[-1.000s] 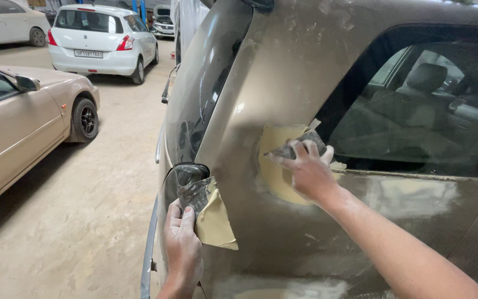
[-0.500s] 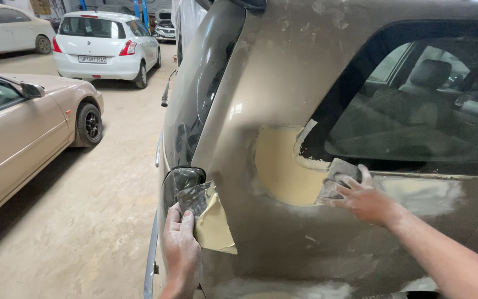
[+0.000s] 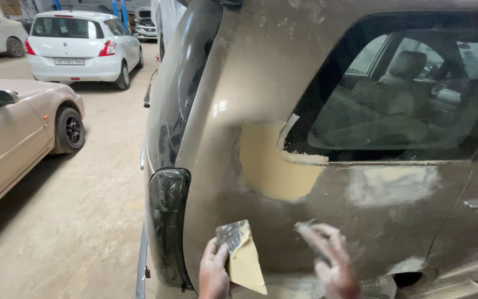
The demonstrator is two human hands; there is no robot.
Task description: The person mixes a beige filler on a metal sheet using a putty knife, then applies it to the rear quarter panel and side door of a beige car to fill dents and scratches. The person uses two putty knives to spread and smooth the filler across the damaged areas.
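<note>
I face the rear quarter of a dusty brown car with a yellow patch of body filler below the corner of its side window. My left hand rests on the panel beside the dark tail light and holds a folded sheet of yellowish sandpaper. My right hand is blurred, low on the panel under the filler patch, with a small grey piece of abrasive at its fingertips.
A beige car stands at the left and a white hatchback farther back. Dusty concrete floor lies between them and the brown car. A whitish sanded area runs under the window.
My right hand has dropped from the filler patch at the window corner to the lower panel. My left hand with the sandpaper has stayed beside the tail light. The view has shifted closer.
</note>
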